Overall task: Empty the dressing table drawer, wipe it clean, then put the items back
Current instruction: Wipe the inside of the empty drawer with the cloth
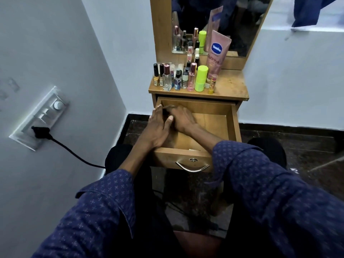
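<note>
The wooden drawer point(232, 123) of the dressing table is pulled out toward me, and its visible floor is bare except for a small pale scrap point(191, 149) at the front wall. My left hand point(158, 129) lies over the drawer's left wall with fingers spread and thumb pointing inward. My right hand point(183, 118) reaches across into the back left corner, palm down; its fingertips are blurred and I cannot see whether anything is under them. Several bottles point(176, 79), neon green containers point(201, 78), a lip balm point(212, 83) and a pink Vaseline tube point(216, 53) stand on the tabletop point(230, 86).
A mirror point(223, 25) rises behind the tabletop. The drawer has a metal handle point(192, 167) and a lock. On the left wall a switch plate point(40, 118) holds a black plug point(40, 132) whose cable runs down past my knee. Blue cloth point(312, 10) hangs at top right.
</note>
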### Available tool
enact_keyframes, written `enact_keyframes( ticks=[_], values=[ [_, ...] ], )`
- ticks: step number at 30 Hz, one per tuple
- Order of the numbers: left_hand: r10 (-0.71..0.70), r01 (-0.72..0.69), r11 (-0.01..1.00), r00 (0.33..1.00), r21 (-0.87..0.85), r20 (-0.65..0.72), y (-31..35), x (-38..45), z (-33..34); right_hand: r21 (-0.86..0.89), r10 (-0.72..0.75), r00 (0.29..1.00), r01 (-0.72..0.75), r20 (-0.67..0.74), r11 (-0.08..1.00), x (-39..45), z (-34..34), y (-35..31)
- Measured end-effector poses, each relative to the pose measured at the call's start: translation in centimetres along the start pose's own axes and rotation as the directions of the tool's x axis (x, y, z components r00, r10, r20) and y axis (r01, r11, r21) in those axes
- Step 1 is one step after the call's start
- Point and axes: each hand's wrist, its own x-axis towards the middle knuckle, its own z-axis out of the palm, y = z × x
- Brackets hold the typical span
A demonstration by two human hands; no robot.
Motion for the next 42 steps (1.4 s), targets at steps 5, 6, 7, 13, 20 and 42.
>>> enact_keyframes(
  ticks=[5,6,7,13,20,42],
  values=[
    [0.021,-0.021,1.000,1.000,-0.022,-0.015,0.1,0.0,-0.2,0.154,-0.071,0.996,0.061,0.061,0.986,0.2,1.4,1.4],
    [0.012,-0.013,1.000,1.000,-0.027,-0.008,0.1,-0.1,-0.2,0.173,-0.082,0.992,0.065,0.093,0.983,-0.4,1.4,1.7],
    [0.007,-0.007,1.000,1.000,-0.024,-0.006,0.2,-0.1,-0.2,0.192,-0.101,0.986,0.075,0.132,0.979,-1.2,1.1,1.6],
    [0.023,-0.022,1.000,1.000,0.020,-0.005,-0.2,-0.1,0.2,0.164,-0.257,0.905,0.213,0.339,0.963,-4.4,0.8,0.7],
    [0.028,-0.028,0.999,1.000,0.041,0.007,0.0,-0.1,-0.1,0.029,-0.080,0.989,0.077,0.127,0.997,0.9,-1.6,3.1],
    [0.036,-0.044,0.983,0.998,0.177,0.052,-0.5,0.5,0.2,-0.045,-0.289,0.915,0.313,0.283,0.949,-6.3,-1.0,3.2]
  ],
)
